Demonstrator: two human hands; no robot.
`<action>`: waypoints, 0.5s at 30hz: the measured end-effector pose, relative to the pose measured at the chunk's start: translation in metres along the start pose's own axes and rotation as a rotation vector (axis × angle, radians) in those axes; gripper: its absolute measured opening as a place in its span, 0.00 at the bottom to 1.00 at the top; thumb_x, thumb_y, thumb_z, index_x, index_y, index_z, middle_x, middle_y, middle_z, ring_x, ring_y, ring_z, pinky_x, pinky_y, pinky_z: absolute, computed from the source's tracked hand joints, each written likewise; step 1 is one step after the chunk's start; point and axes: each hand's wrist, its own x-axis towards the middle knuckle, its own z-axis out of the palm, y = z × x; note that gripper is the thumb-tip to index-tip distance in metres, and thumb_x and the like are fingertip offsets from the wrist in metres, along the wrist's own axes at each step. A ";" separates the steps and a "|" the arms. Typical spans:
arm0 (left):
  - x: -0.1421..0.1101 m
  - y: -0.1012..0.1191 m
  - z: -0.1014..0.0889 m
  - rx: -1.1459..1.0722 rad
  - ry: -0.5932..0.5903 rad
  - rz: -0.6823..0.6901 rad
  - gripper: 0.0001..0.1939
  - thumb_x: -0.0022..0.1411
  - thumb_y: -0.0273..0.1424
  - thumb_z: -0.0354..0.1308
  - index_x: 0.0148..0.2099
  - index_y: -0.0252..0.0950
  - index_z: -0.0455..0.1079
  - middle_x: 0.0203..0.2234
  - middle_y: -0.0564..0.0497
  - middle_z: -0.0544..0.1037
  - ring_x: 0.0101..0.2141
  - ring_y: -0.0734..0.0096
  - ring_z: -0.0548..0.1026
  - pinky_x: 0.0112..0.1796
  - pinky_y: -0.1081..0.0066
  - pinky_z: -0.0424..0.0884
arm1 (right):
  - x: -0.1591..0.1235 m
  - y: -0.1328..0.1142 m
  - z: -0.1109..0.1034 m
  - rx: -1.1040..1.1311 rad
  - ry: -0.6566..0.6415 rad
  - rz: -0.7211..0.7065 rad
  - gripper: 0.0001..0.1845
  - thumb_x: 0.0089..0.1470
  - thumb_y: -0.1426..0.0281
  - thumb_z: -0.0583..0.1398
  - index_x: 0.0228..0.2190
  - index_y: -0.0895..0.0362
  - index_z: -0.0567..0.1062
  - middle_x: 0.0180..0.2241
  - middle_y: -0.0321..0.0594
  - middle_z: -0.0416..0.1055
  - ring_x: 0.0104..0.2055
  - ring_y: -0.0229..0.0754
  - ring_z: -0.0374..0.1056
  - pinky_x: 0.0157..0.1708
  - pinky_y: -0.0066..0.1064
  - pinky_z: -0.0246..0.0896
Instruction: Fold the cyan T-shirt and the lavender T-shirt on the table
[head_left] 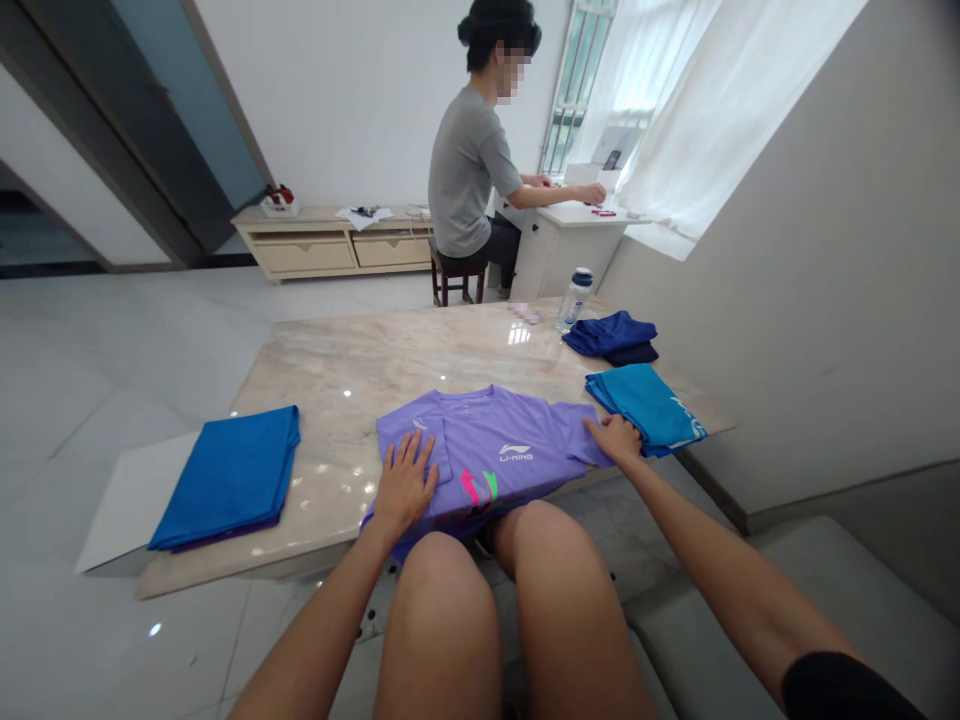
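A purple T-shirt (480,430) with a white logo and pink and green marks lies front up on the marble table, its lower part hanging over the near edge. One sleeve, on the left side, is folded inward over the body of the shirt. My left hand (407,485) rests flat on that folded side with fingers spread. The other sleeve stretches out to the right, where my right hand (619,440) holds its end between thumb and curled fingers. Beside that hand is a folded light-blue garment (645,400) with white lettering.
A folded blue garment stack (232,470) lies on the table's (330,360) left. Dark blue clothing (611,335) and a water bottle (575,300) stand at the back right. Beyond, a person (472,170) sits at a white cabinet (577,215). My knees are against the near edge.
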 end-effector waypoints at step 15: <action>0.000 0.003 -0.001 0.027 0.049 0.001 0.31 0.77 0.39 0.49 0.77 0.36 0.68 0.76 0.40 0.66 0.75 0.47 0.63 0.75 0.43 0.55 | -0.009 -0.041 -0.050 -0.164 0.011 -0.294 0.21 0.74 0.59 0.56 0.59 0.60 0.75 0.48 0.60 0.81 0.52 0.61 0.78 0.50 0.42 0.68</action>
